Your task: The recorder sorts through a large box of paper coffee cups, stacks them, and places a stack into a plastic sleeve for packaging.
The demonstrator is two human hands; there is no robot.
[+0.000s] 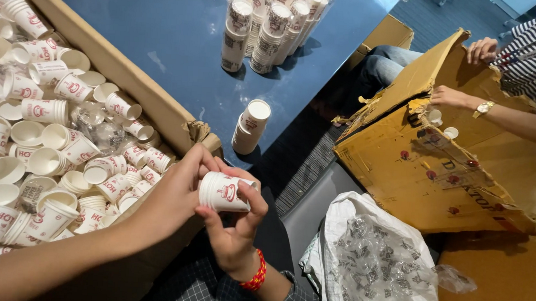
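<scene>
Near the middle of the view, both hands meet around a short stack of small white paper cups [224, 192] with a red print, held on its side just above the near edge of the counter. The left hand [173, 197] comes in from the left, its fingers [199, 164] curled over the top and the closed end of the stack. The right hand [234, 230], wearing a red beaded wristband [255, 274], rises from below with its fingers wrapped around the underside and the open end, the thumb pressing on the near side (so both hands are closed on the same stack).

To the left lies a wide cardboard tray [128, 75] heaped with loose cups of the same kind, some upright, some tipped over, a few nested, with a crumpled bit of clear plastic among them. On the blue counter [163, 24], just beyond the hands, stands one small upright stack of cups [251, 127]. Farther off, a cluster of taller stacks wrapped in clear plastic [270, 25] stands near the far edge.

To the right, low down, a white bag [373, 265] holds crumpled clear wrappers. Beyond it a torn brown carton [443, 156] is tilted open, and another person in a striped sleeve has both hands on it, one hand [451, 97] with a wristwatch inside the opening, the other hand [482, 50] on the upper flap
</scene>
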